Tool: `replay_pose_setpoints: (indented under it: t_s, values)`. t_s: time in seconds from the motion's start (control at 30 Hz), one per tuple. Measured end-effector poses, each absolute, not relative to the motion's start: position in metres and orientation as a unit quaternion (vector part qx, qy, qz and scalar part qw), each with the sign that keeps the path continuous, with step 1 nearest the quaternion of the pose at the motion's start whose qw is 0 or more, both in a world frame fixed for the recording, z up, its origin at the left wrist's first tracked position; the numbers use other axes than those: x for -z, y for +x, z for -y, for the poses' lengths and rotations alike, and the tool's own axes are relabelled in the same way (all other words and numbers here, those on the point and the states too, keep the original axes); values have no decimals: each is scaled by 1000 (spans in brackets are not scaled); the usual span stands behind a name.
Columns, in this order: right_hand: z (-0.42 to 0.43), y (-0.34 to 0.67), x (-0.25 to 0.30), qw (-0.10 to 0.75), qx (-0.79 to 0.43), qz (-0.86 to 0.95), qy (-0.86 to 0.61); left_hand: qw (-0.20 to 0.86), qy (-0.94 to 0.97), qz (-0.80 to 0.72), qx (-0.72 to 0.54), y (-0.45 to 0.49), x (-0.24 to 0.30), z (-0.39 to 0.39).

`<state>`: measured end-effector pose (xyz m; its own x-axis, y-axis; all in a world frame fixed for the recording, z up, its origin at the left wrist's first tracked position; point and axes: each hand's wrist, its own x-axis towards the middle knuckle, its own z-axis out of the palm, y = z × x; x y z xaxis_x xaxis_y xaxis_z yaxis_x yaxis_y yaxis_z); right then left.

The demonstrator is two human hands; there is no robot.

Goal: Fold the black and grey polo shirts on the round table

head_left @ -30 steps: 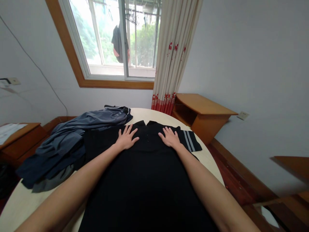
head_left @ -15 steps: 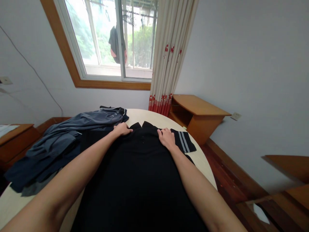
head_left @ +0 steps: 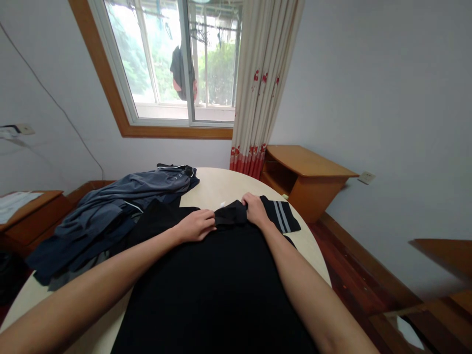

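Head view, remote seat. I see the black shirt (head_left: 221,290) spread over the middle of the round, pale table (head_left: 212,184), its body running to the near edge of view and its collar end on the far side. My left hand (head_left: 197,225) has its fingers bent around cloth at the left of the collar (head_left: 231,215). My right hand (head_left: 255,209) grips the cloth just right of it, fingers curled in. I note the far end bunched between the two hands, which sit close together.

The right sleeve (head_left: 283,216), two grey stripes on it, lies flat beyond the right hand. On the left, black cloth runs up to a pile of clothes (head_left: 106,216) in grey and dark blue; I cannot tell where one stops and the other starts.

Around the table I log a window (head_left: 158,64) on the far wall, a pale curtain (head_left: 261,88) with red flowers right of it, a wooden cabinet (head_left: 328,196) at far right, and papers (head_left: 16,204) on wooden furniture at left.
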<state>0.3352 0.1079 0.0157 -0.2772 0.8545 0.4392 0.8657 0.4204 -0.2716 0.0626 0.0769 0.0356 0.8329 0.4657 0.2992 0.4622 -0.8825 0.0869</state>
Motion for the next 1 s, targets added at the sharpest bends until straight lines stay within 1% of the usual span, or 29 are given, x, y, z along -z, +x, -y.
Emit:
replay_pose_setpoints:
  t_s: [0.1,0.17,0.2,0.27,0.37,0.43,0.5,0.7,0.8,0.87,0.93,1.0]
  values:
    - [-106,335,-17,264,18,801,-537,89,897,-364,-234,63,-29,-79]
    - [-106,335,-16,285,9,802,-525,134,837,-457,-269,67,-28,-85]
    - [-107,335,-15,307,3,801,-513,149,814,-493,-268,68,-28,-89]
    - [-109,336,-13,357,-8,799,-484,173,792,-540,-226,71,-30,-98]
    - [-114,337,-9,407,-14,794,-451,242,786,-553,-139,71,-33,-112]
    - [-116,338,-7,426,-10,789,-443,289,784,-536,-121,69,-34,-118]
    - [-116,339,-6,440,-2,783,-438,306,786,-521,-132,66,-36,-123]
    - [-116,339,-8,466,34,754,-461,293,782,-506,-217,54,-54,-141]
    - [-120,336,-10,462,61,742,-482,243,794,-483,-278,49,-73,-163]
    - [-124,334,-10,424,74,737,-521,182,788,-496,-316,51,-82,-178]
    - [-127,332,-8,352,70,730,-582,116,771,-525,-343,55,-81,-187]
    - [-129,331,-6,271,57,722,-634,58,761,-554,-332,61,-70,-187]
